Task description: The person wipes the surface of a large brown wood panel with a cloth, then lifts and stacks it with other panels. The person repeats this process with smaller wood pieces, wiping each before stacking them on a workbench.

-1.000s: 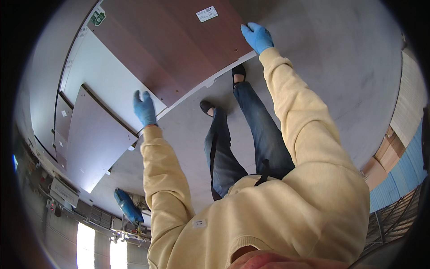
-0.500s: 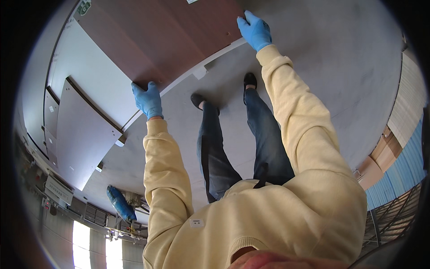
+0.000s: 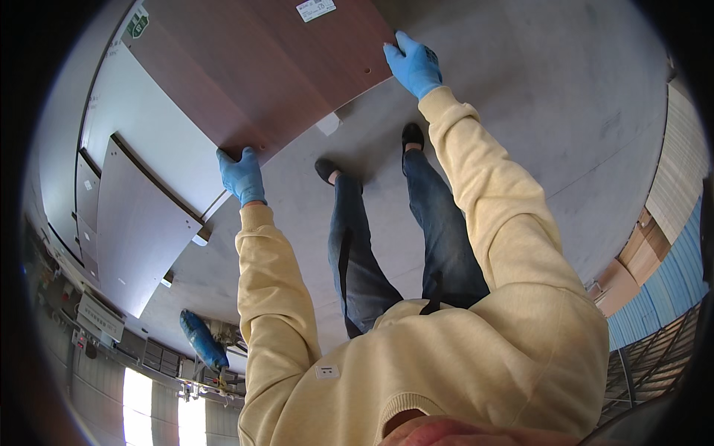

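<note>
A wide reddish-brown wood panel (image 3: 253, 67) spans the top of the head view, with a white label (image 3: 316, 9) and a green sticker (image 3: 137, 22) on it. Both my hands, in blue gloves, grip it by its near corners. My left hand (image 3: 242, 175) is closed on the near left corner, thumb on the upper face. My right hand (image 3: 415, 65) holds the right edge by the near right corner. Fingers under the panel are hidden. Beneath it and to the left lies a pale board (image 3: 149, 134), partly covered.
Grey-brown panels (image 3: 137, 230) lie stacked at the left. A blue wrapped bundle (image 3: 201, 338) is at the lower left, near a railing. At the right edge are a light board stack (image 3: 675, 163), brown cartons (image 3: 632, 271) and blue corrugated sheeting (image 3: 654, 286). My feet stand on grey floor (image 3: 535, 141).
The brown panel has shifted toward me, bringing its white label further into view. My right hand has come slightly nearer and left; my left hand has moved slightly nearer.
</note>
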`<action>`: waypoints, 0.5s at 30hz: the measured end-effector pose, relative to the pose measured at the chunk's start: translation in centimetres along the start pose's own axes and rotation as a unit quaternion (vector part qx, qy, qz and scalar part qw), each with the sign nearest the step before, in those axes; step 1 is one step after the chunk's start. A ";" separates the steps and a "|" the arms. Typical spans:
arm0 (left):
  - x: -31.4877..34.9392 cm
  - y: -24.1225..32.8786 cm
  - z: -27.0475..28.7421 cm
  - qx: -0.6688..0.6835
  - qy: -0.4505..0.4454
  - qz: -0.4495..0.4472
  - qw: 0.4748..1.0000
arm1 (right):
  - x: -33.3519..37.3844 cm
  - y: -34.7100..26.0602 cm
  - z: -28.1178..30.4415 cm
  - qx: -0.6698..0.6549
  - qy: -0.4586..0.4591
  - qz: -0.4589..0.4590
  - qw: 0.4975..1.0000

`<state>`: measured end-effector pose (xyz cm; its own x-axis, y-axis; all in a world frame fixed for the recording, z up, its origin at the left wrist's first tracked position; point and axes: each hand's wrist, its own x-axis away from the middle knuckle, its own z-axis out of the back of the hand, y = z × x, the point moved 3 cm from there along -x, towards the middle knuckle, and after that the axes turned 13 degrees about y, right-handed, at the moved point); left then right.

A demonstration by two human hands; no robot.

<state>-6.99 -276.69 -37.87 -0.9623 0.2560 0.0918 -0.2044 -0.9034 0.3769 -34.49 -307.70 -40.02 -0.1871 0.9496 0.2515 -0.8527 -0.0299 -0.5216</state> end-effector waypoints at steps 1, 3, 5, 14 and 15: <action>0.1 -0.1 0.1 -0.006 0.000 -0.005 1.000 | 0.2 0.1 -0.1 -0.006 -0.008 -0.006 1.000; 0.4 -0.2 0.2 -0.017 -0.002 -0.014 1.000 | 0.7 0.4 -0.1 -0.018 -0.024 -0.019 0.999; 0.4 -0.6 0.0 -0.025 0.011 -0.025 0.999 | 0.5 0.5 -0.1 -0.021 -0.028 -0.006 0.999; 1.4 -3.1 -0.7 -0.078 0.009 -0.228 0.971 | 1.0 2.3 -1.4 -0.161 0.040 0.061 0.984; 2.1 -2.4 0.1 -0.115 -0.033 -0.232 0.965 | 1.5 2.4 -1.3 -0.167 0.053 0.057 0.983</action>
<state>-8.52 -273.93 -38.53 -0.7450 0.6666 0.0242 -0.6531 -0.7363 0.1770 -36.22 -305.95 -41.93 -0.2044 0.9739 0.0988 -0.6188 -0.0504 -0.7839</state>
